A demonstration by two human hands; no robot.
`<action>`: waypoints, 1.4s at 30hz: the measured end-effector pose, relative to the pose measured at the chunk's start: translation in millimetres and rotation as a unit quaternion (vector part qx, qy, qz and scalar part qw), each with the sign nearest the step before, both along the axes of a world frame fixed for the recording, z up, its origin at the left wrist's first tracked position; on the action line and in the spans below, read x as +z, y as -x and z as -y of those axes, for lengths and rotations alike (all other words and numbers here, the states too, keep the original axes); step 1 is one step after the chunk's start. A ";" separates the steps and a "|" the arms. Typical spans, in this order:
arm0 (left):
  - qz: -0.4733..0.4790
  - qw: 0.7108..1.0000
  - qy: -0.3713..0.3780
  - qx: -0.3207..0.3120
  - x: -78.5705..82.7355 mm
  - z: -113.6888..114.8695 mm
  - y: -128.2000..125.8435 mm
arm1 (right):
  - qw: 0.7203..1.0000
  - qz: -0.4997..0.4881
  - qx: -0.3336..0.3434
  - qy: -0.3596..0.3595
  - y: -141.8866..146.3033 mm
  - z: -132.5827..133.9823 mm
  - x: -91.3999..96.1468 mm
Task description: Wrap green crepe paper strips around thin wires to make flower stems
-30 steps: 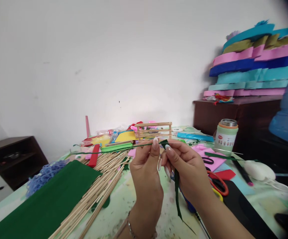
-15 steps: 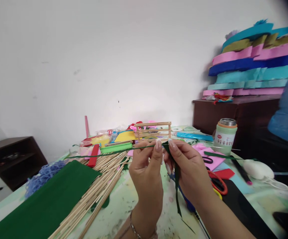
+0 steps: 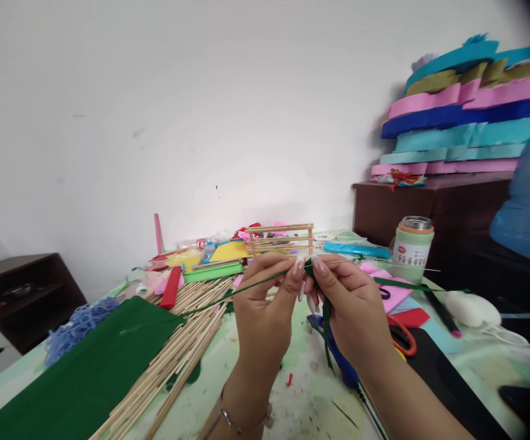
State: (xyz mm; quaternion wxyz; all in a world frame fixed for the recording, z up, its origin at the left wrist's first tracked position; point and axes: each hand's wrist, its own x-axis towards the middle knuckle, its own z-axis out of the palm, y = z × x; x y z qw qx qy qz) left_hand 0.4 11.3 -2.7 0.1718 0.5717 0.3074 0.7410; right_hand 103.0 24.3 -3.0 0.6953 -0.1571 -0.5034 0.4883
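Both hands meet above the middle of the table. My left hand pinches a thin stem wrapped in green, whose far end reaches left over the sticks. My right hand is closed, thumb against fingers, on a dark green crepe paper strip where it meets the stem. The strip's loose end hangs below the fingers. A bare thin wire runs out rightward past my right hand. Beneath that hand lies a blue glue gun, partly hidden.
Left are wooden sticks, a green sheet and blue shredded paper. Behind stands a small stick frame. Right are scissors, an open jar, a white object and a black board.
The hanging green strip looks shorter, with more gathered at my fingertips. The stem's left end has dipped lower. A small red scrap now shows on the table between my forearms.
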 end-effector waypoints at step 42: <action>0.172 0.985 0.002 0.016 22.2 -2.7 60.7 | 0.923 0.218 0.260 0.183 -13.9 42.3 -4.8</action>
